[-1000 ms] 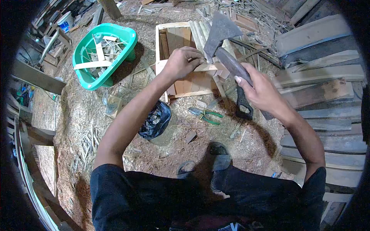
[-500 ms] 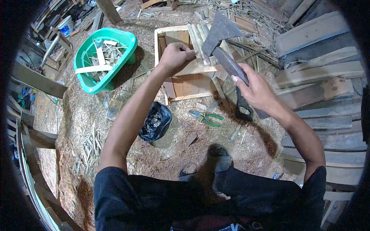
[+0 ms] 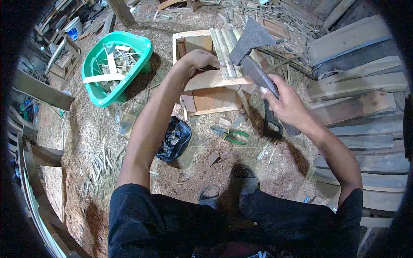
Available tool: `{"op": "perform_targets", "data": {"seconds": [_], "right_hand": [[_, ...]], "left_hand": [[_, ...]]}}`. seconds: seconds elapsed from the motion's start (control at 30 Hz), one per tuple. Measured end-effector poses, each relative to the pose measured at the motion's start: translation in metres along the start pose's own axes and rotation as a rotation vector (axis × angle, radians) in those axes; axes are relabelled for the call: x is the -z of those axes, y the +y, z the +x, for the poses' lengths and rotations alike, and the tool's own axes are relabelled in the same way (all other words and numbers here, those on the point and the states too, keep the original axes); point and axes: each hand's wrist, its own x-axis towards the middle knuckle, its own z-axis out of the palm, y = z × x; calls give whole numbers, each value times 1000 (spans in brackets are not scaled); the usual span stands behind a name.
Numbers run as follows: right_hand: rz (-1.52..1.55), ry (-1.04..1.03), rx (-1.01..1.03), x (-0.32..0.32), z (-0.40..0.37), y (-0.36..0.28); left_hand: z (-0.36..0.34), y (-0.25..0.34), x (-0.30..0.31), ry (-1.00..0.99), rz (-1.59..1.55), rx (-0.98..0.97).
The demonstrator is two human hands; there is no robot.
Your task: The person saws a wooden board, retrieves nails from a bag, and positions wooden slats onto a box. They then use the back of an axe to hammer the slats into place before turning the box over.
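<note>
My right hand (image 3: 284,101) is wrapped round the wooden handle of a hatchet (image 3: 254,41), whose broad grey head hangs over the right side of a wooden crate (image 3: 215,80). Thin slats (image 3: 226,47) lie side by side across part of the crate's top. My left hand (image 3: 200,60) is at the slats' left edge, its fingers bent and closed together near the front rail; what they pinch, if anything, is too small to make out. Below the crate, pliers (image 3: 230,134) with green handles rest on the ground beside a black plastic bag (image 3: 175,139).
A green tub (image 3: 88,88) with wood scraps stands at the left. Planks (image 3: 357,90) are laid along the right side. A dark-handled saw (image 3: 272,122) leans near the crate's right front corner. Sandals (image 3: 245,178) and wood shavings are on the ground.
My left hand has shifted slightly right and down along the slats, its fingers now bent lower. The hatchet has moved a little to the right with my right hand.
</note>
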Motion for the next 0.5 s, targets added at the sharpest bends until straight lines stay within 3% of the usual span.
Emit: {"op": "perform_targets", "data": {"seconds": [0.17, 0.37, 0.5], "right_hand": [[15, -14, -13, 0, 1, 1], [-19, -9, 24, -2, 0, 2], [46, -14, -2, -4, -1, 5]], "left_hand": [[-1, -5, -2, -10, -74, -53], [-8, 2, -3, -30, 21, -29], [-8, 3, -4, -22, 109, -119]]}}
